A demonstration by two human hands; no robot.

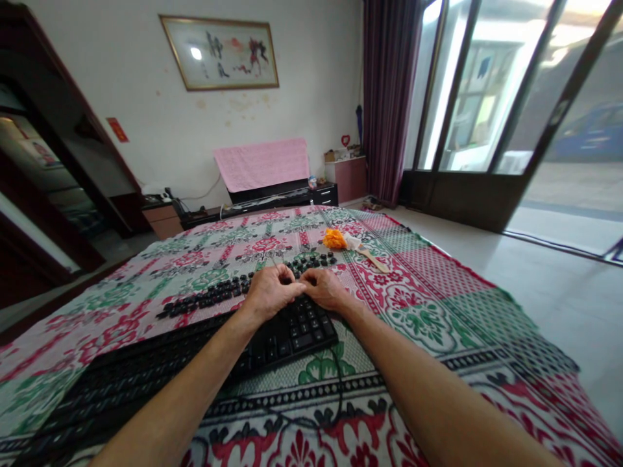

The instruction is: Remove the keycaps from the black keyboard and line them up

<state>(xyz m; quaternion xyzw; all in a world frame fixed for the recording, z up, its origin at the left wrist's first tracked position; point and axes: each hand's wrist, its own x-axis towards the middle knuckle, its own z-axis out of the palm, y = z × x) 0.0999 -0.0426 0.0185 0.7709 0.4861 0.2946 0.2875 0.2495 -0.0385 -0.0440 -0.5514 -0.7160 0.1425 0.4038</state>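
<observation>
A black keyboard point(304, 331) lies slantwise on the patterned cloth, keys in place at its right end and black rows running off to the left. Above its far right edge, my left hand point(273, 290) and my right hand point(324, 288) meet at the fingertips. A thin, wire-like tool sticks up from the closed fingers of my left hand. My right thumb and fingers are pinched; whatever is between them is too small to make out. Behind the keyboard, loose black keycaps point(207, 298) lie in a long band, partly hidden by my hands.
Beyond my right hand lie a bunched orange cloth point(334, 239), a white scrap and a brush-like tool with a wooden handle point(374, 259). The keyboard's cable point(339, 383) loops over the near cloth. A low cabinet with a pink towel point(263, 163) stands at the wall.
</observation>
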